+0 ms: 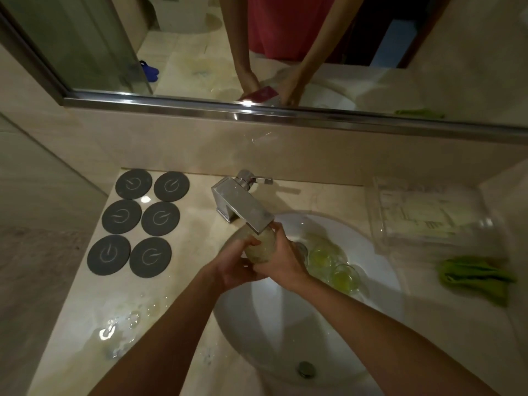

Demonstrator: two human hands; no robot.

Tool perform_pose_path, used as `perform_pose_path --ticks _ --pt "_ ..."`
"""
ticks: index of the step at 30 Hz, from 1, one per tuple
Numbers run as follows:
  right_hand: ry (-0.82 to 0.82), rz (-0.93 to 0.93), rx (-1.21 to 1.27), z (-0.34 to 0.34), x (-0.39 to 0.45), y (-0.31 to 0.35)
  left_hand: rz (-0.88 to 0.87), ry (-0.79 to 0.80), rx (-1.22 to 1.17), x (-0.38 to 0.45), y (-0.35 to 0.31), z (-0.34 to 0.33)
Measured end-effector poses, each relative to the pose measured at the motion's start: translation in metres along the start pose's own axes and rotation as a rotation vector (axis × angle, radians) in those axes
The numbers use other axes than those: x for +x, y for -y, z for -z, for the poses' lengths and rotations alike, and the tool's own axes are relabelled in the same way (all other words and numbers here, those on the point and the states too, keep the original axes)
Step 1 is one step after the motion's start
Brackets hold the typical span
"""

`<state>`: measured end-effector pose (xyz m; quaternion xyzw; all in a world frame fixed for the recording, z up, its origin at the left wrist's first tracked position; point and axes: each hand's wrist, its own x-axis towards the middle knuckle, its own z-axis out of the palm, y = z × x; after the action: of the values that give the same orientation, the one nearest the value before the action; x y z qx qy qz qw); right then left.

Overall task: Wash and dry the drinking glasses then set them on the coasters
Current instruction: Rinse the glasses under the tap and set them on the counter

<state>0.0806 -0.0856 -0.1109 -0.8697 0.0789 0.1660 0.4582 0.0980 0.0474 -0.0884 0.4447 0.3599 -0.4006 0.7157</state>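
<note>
No words or numbers can be read; each of the six dark round coasters (137, 221) at the left of the frame bears a pale power-button sign, and the print inside the clear box (423, 215) at the right is blurred

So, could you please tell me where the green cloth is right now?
In the head view, the green cloth lies crumpled on the counter to the right of the sink, just below the clear plastic tray.
</note>
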Motion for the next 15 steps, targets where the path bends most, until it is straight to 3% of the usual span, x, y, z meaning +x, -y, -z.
perform_pose_path --ticks 8,15 --pt "0.092 -0.020 0.244 -0.003 -0.002 -0.004 -0.288 -0.062 0.042 0.003 0.012 0.002" --pt "-0.039 0.001 0.136 -0.013 -0.002 0.002 -0.294 -0.027 0.095 0.002 0.012 0.004"
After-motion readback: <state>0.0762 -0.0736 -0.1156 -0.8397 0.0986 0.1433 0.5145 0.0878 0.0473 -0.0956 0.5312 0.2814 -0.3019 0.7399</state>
